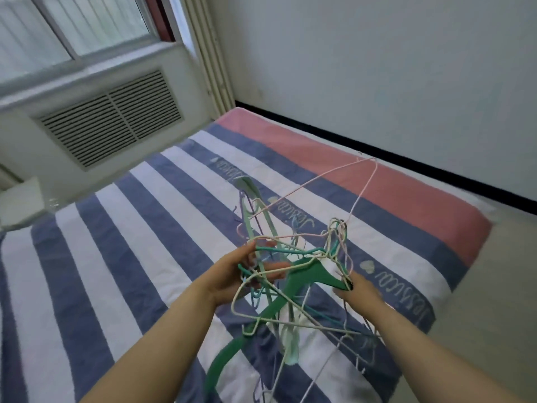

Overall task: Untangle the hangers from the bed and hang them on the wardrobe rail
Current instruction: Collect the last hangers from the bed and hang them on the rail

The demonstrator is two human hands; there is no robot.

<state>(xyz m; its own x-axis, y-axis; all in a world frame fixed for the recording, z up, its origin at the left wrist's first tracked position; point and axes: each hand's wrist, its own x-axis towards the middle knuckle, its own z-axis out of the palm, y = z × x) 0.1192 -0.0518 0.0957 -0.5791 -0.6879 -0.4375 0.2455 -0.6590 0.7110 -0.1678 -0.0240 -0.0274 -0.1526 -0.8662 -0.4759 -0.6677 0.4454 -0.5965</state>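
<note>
In the head view, the left hand (232, 276) grips the tangled hangers (290, 274) above the striped bed (122, 228) while the right hand (359, 292) pinches the thick green hanger (308, 274) on the right, so it is better to slide that one out slowly, without pulling hard.

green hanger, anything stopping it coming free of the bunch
Yes. The thick green hanger, gripped by the right hand, is threaded through by thin wire hangers that the left hand holds. The wardrobe rail is out of view.
</note>
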